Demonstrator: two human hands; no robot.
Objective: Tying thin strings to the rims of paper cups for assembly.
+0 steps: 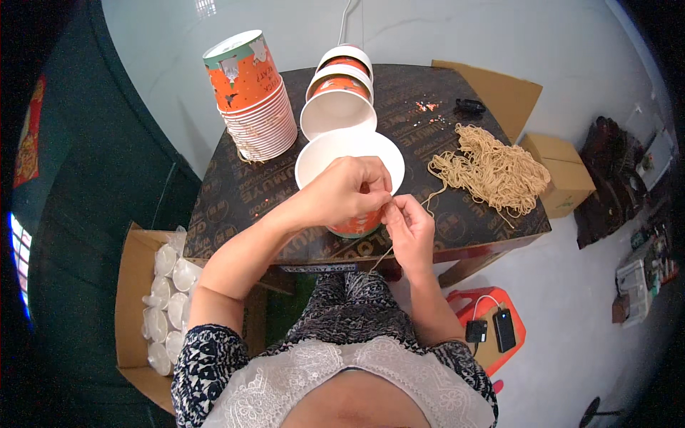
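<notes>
A paper bucket (314, 160) with a white inside and an orange printed side stands tilted near the table's front. My left hand (351, 187) reaches over its rim, the fingertips pinched at the right side of the bucket. Right beside it, my right hand (410, 227) is closed too, thumb and fingertips meeting the left hand's. Beige string (429, 207) runs from a loose heap (499, 171) to my fingers, and a tail of it (380, 260) hangs below them. The exact spot where the fingertips grip the string is partly hidden.
Nested orange paper buckets (258, 107) stand in a tall stack at the left. More buckets (337, 114) lie in a row behind. Small bits (428, 107) and a black object (469, 106) sit at the back right. A carton (135, 299) of clear plastic items and a red stool (514, 341) flank the table (235, 207).
</notes>
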